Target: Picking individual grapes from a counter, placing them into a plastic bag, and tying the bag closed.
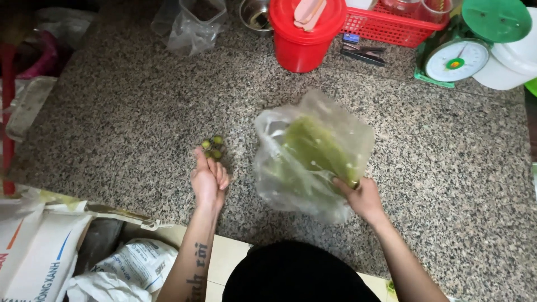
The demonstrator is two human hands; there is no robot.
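The person stands at a speckled granite counter [140, 100], seen from above. The right hand [363, 197] grips a clear plastic bag [310, 156] at its lower edge, fingers pinched into the film; the bag is lifted and crumpled, with green produce showing blurred through it. The left hand [209, 178] lies palm up on the counter, its fingers loosely curled and grasping nothing. Just beyond its fingertips sits a small cluster of green fruits [212, 146] on the stone, close to the fingers; whether they touch cannot be told. The bag hangs to the right of the fruits, apart from them.

At the far edge of the counter stands a red bucket [302, 42] with a lid, and something pale pink rests on top of it. Beside it to the right is a red basket [391, 28] holding jars, and then a green kitchen scale [456, 59] with a white dial. To the left of the bucket lie another clear bag [193, 25] and a metal bowl [254, 14]. At the lower left, below the counter's edge, are white sacks [39, 251].
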